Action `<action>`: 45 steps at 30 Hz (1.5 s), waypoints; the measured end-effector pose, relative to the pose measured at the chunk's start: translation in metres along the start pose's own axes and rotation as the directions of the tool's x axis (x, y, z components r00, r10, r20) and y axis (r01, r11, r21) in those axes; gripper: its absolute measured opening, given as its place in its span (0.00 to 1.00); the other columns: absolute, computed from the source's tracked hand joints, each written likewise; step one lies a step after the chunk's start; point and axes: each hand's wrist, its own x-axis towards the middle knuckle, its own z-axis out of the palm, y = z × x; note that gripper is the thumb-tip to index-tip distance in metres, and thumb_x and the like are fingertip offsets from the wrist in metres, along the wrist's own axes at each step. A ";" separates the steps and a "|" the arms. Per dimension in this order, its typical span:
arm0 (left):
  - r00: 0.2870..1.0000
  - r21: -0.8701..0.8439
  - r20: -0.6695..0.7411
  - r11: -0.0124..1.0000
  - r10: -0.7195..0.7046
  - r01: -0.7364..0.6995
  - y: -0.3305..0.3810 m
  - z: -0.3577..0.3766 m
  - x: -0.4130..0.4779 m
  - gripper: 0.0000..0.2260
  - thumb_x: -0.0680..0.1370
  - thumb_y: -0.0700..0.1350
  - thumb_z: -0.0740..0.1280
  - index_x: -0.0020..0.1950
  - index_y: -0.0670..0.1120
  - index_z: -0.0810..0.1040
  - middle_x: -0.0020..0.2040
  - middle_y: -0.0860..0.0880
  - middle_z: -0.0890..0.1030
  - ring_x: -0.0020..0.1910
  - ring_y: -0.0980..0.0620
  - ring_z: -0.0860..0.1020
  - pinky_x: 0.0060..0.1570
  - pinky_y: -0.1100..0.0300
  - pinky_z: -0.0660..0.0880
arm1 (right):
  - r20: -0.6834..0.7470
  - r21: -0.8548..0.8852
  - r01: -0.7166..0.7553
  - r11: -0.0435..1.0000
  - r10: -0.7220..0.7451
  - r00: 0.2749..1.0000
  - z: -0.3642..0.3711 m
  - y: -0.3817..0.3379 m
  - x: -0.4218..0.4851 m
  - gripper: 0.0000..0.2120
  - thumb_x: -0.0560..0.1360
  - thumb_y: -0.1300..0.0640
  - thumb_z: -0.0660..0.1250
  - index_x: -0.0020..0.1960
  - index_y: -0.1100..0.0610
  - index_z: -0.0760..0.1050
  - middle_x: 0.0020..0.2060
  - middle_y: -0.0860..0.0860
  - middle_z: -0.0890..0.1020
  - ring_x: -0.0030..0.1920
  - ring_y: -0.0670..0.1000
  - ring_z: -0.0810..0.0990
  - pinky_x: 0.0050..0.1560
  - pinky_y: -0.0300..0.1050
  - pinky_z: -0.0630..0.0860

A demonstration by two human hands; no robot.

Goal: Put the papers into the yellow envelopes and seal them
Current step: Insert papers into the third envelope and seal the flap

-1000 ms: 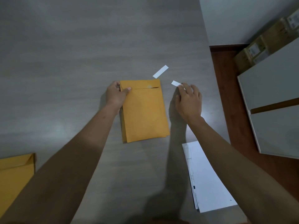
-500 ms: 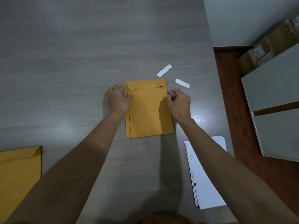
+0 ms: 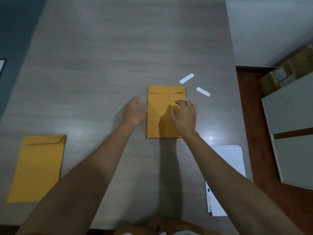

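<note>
The flat yellow paper envelope lies on the grey table between both hands, its flap folded down. The left hand has relaxed, slightly spread fingers just beside the envelope's left edge, holding nothing. The right hand has bent fingers over the envelope's right side; I cannot tell whether they pinch it. Two white paper strips lie beyond the right fingers. A stack of white papers lies under the right forearm.
</note>
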 end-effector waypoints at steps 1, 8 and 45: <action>1.000 0.013 -0.018 1.000 0.017 -0.017 -0.008 -0.007 -0.007 0.26 0.77 0.42 0.69 0.73 0.42 0.67 0.69 0.44 0.73 0.68 0.48 0.72 0.65 0.57 0.68 | 0.004 0.020 0.040 0.999 -0.041 0.999 0.005 -0.009 -0.008 0.17 0.76 0.53 0.65 0.63 0.56 0.76 0.58 0.54 0.77 0.61 0.55 0.70 0.60 0.48 0.70; 0.984 0.057 -0.174 0.998 0.023 -0.013 -0.082 -0.070 -0.064 0.22 0.73 0.41 0.70 0.67 0.41 0.74 0.61 0.42 0.78 0.61 0.45 0.77 0.62 0.56 0.71 | 0.129 0.083 0.204 0.975 -0.213 0.968 0.054 -0.095 -0.075 0.16 0.74 0.53 0.67 0.60 0.57 0.77 0.55 0.55 0.78 0.58 0.58 0.72 0.58 0.51 0.71; 0.926 0.050 -0.203 0.941 -0.319 0.335 -0.330 -0.282 -0.124 0.27 0.75 0.45 0.70 0.72 0.43 0.68 0.67 0.41 0.71 0.64 0.41 0.72 0.58 0.49 0.74 | 0.520 0.193 -0.291 0.937 0.154 0.840 0.191 -0.321 -0.243 0.06 0.74 0.58 0.68 0.40 0.59 0.79 0.33 0.56 0.76 0.34 0.55 0.75 0.38 0.54 0.77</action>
